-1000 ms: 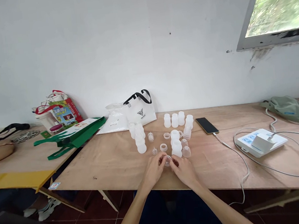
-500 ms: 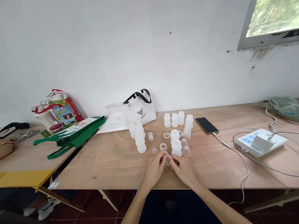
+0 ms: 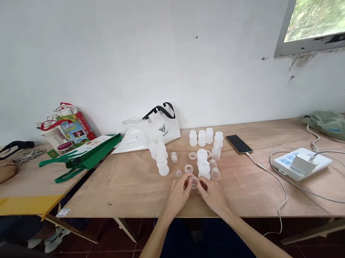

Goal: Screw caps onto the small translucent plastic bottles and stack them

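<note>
White wall [image 3: 231,77] backs a wooden counter [image 3: 130,195], the broadest things in view. At its left lies a green bag [image 3: 108,146]; beyond it, a colourful bag [image 3: 75,129] carries white Chinese characters, too small to read surely. Near the wall, a white tote [image 3: 169,131] shows a black angular logo over tiny, illegible lettering, beside a white pouch [image 3: 132,140] with faint, unreadable print. Right, a white box [image 3: 321,163] bears blue markings. At the front edge, the left hand [image 3: 180,192] and right hand [image 3: 212,192] nearly meet, fingertips pinching one small piece. Past them are a dark-screened phone [image 3: 239,144], frosted white bottles [image 3: 162,165] in groups and clear domed caps [image 3: 215,174]. Smaller still: a blue-edged label [image 3: 63,213] at the counter's front left corner, its mark blurred; a translucent ring [image 3: 189,168]; a pointed nozzle piece [image 3: 179,173]; and, between the fingertips, the clear plastic piece [image 3: 193,181], just in front of the nearest bottles.
</note>
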A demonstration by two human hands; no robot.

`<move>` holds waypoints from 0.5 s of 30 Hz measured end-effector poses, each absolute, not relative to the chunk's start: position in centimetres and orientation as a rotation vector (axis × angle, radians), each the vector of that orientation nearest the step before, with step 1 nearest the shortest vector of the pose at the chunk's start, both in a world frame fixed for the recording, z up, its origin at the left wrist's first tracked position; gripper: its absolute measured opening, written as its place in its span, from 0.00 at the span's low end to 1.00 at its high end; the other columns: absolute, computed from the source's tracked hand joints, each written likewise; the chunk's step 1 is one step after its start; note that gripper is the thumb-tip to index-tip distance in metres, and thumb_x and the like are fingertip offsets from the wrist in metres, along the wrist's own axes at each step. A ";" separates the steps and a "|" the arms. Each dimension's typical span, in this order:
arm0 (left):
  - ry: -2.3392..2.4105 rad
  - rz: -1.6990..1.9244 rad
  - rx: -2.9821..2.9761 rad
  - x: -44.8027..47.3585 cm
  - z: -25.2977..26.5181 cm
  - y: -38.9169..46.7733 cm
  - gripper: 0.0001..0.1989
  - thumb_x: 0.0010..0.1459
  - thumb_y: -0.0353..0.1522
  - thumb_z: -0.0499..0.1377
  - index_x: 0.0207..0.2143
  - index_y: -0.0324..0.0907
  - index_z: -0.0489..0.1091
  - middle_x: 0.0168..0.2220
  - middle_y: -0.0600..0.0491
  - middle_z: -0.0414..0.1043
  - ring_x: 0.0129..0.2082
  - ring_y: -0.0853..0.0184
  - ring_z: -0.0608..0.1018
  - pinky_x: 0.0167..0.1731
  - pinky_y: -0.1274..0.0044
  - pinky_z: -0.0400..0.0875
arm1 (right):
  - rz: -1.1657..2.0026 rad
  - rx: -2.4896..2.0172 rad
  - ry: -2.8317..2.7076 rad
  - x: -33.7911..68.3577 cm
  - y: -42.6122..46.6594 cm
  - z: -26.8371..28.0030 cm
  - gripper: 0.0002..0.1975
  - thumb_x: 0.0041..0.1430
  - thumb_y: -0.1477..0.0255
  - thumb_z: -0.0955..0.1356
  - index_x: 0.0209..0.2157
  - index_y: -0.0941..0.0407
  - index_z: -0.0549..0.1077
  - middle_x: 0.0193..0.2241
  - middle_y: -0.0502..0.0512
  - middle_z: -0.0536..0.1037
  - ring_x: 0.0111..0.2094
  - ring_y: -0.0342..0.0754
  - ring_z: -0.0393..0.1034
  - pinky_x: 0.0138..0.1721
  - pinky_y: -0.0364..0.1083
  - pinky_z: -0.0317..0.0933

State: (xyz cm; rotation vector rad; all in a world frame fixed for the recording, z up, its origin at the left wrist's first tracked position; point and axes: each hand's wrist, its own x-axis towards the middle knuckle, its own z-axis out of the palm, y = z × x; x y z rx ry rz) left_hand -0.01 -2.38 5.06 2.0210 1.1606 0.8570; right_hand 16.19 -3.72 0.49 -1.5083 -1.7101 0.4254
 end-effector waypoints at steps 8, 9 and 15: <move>1.147 0.849 2.082 -0.2 5.1 -2.0 0.12 0.67 0.34 0.49 0.41 0.45 0.72 0.33 0.55 0.76 0.28 0.67 0.72 0.31 0.77 0.64 | 0.413 -1.537 -1.735 16.0 -3.9 0.6 0.17 0.67 0.60 0.61 0.28 0.52 0.72 0.21 0.50 0.76 0.24 0.48 0.70 0.28 0.44 0.50; 1.152 0.850 2.090 -0.2 5.1 -2.1 0.12 0.67 0.34 0.50 0.41 0.45 0.72 0.33 0.55 0.76 0.28 0.67 0.72 0.31 0.77 0.64 | 0.409 -1.537 -1.733 16.0 -3.9 0.6 0.17 0.67 0.60 0.61 0.28 0.52 0.72 0.21 0.50 0.76 0.24 0.48 0.70 0.28 0.44 0.50; 1.126 0.843 2.043 -0.1 5.3 -2.2 0.14 0.69 0.39 0.49 0.45 0.46 0.73 0.38 0.54 0.77 0.31 0.66 0.74 0.32 0.77 0.67 | 0.476 -1.495 -1.695 16.1 -3.8 0.6 0.19 0.68 0.58 0.59 0.26 0.51 0.69 0.21 0.50 0.75 0.22 0.49 0.69 0.28 0.45 0.53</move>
